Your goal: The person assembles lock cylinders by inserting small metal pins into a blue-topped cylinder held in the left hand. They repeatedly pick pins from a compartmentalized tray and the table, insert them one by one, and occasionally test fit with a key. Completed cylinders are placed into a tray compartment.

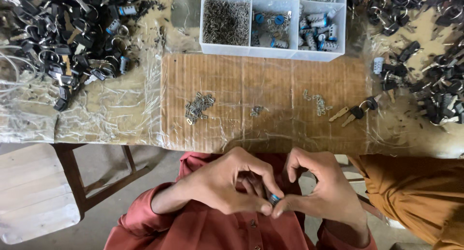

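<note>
My left hand (232,182) and my right hand (321,189) meet in front of my chest, below the table edge. Between their fingertips sits a small metal lock cylinder with a blue end (274,199). Both hands pinch it; most of its body is hidden by the fingers. On the cardboard sheet (263,129) above lie three small heaps of tiny metal pieces: one on the left (198,107), one in the middle (256,111), one on the right (318,103). A pair of keys with black heads (355,114) lies beside them.
A white compartment tray (273,51) with metal pins and blue-ended cylinders stands at the back. Piles of black-headed keys and rings cover the left (67,42) and right (425,61) of the plastic-covered table. A wooden stool (34,192) stands lower left. Another person's brown-clad leg (415,192) is at right.
</note>
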